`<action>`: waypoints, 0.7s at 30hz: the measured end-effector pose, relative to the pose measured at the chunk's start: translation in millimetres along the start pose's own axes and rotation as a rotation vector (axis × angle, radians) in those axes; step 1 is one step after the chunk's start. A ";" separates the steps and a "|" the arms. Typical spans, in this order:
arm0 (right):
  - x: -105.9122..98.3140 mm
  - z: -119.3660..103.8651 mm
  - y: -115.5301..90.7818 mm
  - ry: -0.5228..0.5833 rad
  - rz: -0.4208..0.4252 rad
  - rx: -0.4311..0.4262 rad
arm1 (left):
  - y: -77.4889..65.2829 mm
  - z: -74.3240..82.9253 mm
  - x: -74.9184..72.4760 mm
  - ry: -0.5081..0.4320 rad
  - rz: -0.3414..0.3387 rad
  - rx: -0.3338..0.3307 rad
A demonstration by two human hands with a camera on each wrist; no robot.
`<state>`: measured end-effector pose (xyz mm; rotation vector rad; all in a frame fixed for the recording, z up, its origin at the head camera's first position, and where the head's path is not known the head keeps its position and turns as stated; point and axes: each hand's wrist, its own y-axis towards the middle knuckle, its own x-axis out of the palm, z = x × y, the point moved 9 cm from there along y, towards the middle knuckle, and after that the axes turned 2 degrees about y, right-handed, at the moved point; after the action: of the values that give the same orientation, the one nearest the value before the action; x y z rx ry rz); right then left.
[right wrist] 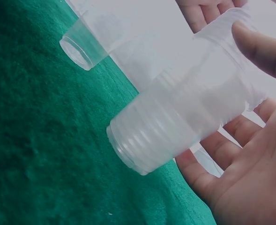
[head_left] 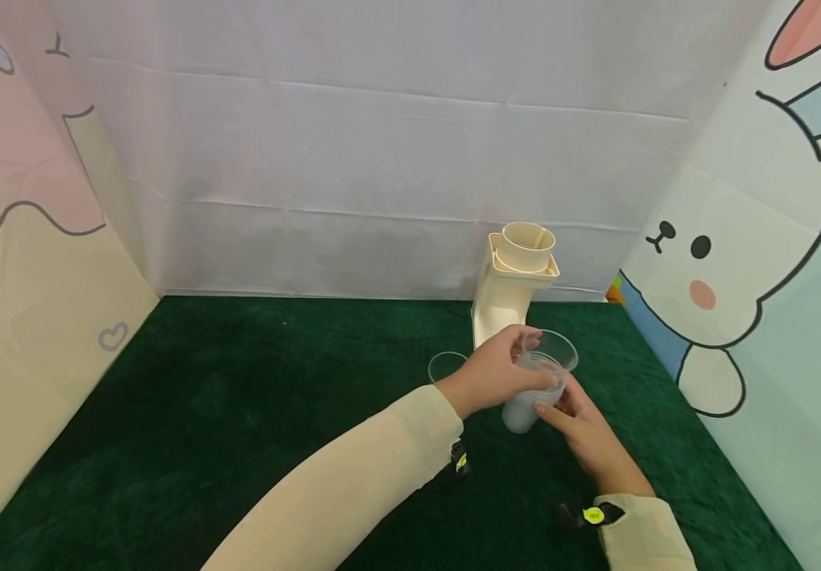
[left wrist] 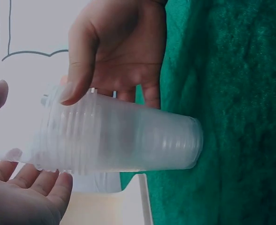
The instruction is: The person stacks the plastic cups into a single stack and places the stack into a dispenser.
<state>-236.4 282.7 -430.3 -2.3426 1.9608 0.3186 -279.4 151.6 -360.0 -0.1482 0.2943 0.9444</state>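
A stack of clear plastic cups [left wrist: 128, 136] is held tilted above the green cloth, its rims nested in several close rings. My right hand [head_left: 581, 432] holds the stack, thumb on one side and fingers on the other [right wrist: 250, 154]. At the stack's upper end, my left hand [head_left: 499, 369] grips the clear top cup [head_left: 560, 349], which sticks out past the other rims. To the left, a single clear cup [right wrist: 84, 47] stands on the cloth. It is partly hidden behind my left wrist in the head view, where only its rim [head_left: 446, 356] shows.
A cream cup dispenser [head_left: 513, 277] with a round tube on top stands at the back, just beyond my hands. Green cloth [head_left: 203, 412] covers the table. A white curtain [head_left: 381, 159] hangs behind, with cartoon-printed sheets at both sides.
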 end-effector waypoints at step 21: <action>-1.6 1.8 1.9 -0.012 -0.004 -0.016 | -2.6 -24.9 7.9 0.010 0.003 -0.093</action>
<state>-238.7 284.2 -431.6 -2.3485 1.9547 0.3481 -277.5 149.9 -386.1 -0.2379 0.2603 0.9609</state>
